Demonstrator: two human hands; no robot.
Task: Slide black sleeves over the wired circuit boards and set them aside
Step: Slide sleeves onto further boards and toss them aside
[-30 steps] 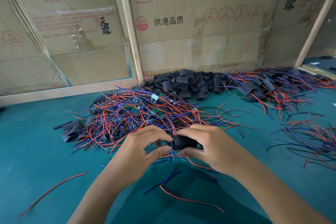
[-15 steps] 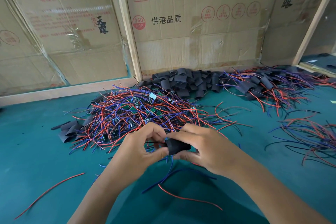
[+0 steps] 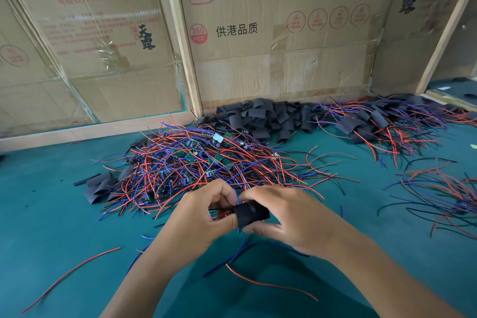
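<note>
The short black tubular sleeve (image 3: 251,214) sits between both hands above the green table (image 3: 46,227). The right hand (image 3: 291,219) pinches it between thumb and fingers. The left hand (image 3: 204,217), fingers curled, grips the thin red, blue and black wires (image 3: 219,213) at the sleeve's left end

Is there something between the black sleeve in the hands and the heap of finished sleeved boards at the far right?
Nothing solid shows. The black sleeve is held by both hands above the green mat; only loose wires lie toward the finished heap.

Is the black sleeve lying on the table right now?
No, the black sleeve is held above the table between the left hand and right hand.
</note>
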